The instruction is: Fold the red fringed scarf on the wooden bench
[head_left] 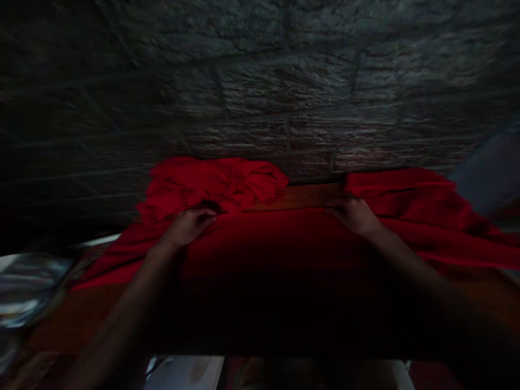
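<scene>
Left hand (190,225) half-curled on red cloth (264,233)

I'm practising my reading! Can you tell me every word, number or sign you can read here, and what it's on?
There are none I can read.
Red cloth: no words show.
Block wall: no words show.
Shiny thing at the left edge: too blurred to tell if anything is printed on it.
Pale flat thing at the bottom: no writing I can make out.
</scene>
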`<state>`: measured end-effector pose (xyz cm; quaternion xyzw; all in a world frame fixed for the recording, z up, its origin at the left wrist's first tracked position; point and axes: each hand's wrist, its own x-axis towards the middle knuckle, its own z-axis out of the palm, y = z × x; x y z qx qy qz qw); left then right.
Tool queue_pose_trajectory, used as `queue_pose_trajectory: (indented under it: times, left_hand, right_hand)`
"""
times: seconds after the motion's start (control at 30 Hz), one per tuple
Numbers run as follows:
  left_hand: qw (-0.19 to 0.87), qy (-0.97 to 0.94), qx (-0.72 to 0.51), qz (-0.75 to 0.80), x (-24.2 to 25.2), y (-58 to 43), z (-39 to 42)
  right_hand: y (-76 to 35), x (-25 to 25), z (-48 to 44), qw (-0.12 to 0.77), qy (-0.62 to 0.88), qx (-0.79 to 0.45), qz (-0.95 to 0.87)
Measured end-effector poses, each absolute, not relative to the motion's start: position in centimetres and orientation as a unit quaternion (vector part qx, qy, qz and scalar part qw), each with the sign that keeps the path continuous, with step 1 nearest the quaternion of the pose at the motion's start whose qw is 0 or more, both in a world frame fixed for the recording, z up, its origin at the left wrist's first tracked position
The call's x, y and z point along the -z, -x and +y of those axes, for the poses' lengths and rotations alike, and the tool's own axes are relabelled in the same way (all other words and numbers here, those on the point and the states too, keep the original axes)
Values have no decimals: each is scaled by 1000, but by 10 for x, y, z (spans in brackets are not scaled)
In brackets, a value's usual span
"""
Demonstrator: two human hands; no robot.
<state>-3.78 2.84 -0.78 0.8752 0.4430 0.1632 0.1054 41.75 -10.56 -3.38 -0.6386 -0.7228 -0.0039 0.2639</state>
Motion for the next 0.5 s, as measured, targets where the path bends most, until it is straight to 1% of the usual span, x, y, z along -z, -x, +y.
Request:
queue_pose_trajectory:
  times: [0.27, 0.5]
  left_hand:
    - [109, -844, -107, 515, -7, 65, 24]
    - [75, -821, -67, 562, -11, 78, 24]
  right_hand:
    - [-419, 37, -106, 251, 656, -11, -712]
    - [-426, 46, -105, 255, 654, -14, -712]
